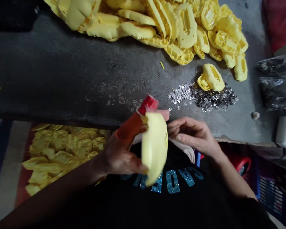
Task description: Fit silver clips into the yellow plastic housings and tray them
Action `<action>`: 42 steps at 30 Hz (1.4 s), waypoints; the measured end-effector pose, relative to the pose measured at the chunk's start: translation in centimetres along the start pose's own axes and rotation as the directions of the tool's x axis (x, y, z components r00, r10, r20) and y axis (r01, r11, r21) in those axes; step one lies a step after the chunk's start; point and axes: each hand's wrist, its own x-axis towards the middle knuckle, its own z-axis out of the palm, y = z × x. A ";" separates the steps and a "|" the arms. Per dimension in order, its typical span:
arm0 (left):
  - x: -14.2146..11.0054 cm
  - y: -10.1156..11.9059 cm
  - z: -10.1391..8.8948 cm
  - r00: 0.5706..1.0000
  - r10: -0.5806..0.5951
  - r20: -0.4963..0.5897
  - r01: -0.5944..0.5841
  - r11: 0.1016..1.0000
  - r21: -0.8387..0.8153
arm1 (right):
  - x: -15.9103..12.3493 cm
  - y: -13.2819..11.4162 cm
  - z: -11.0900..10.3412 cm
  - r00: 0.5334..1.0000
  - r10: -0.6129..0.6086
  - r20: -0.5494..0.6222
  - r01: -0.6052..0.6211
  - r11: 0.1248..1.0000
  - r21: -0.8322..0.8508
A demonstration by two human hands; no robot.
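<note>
My left hand point(120, 156) grips a curved yellow plastic shell point(154, 146) by its left side and holds it up in front of my chest, at the table's near edge. Red and orange wrapping covers some of this hand's fingers. Close to the shell's right side is my right hand point(195, 133), its fingers curled with thumb and fingertips near each other; whether something small is between them is hidden. Beyond the hands, a pile of small silver and dark metal pieces point(209, 99) lies on the table, and another yellow shell point(212, 77) rests on it.
Many yellow shells point(138, 28) are heaped along the far side of the dark table point(62, 73). More shells point(64, 152) lie below at left. Plastic bags of dark parts point(273, 93) and a white box point(285, 133) sit at right. A blue crate point(271, 194) stands lower right.
</note>
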 end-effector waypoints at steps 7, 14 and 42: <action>1.5 0.2 1.4 0.975 -0.017 -0.221 -0.050 0.955 -0.293 | 1.8 0.7 -6.6 0.854 -0.465 -0.235 -0.153 0.206 -0.966; 1.2 2.0 1.0 0.897 -0.376 -0.234 0.214 0.831 -0.514 | 2.6 1.6 -5.6 0.896 -0.441 -0.052 0.012 0.142 -0.990; 1.7 0.1 4.0 0.834 -0.456 0.312 0.532 0.513 -0.674 | 0.5 -1.6 -1.3 0.875 -0.451 -0.178 0.313 0.805 -0.504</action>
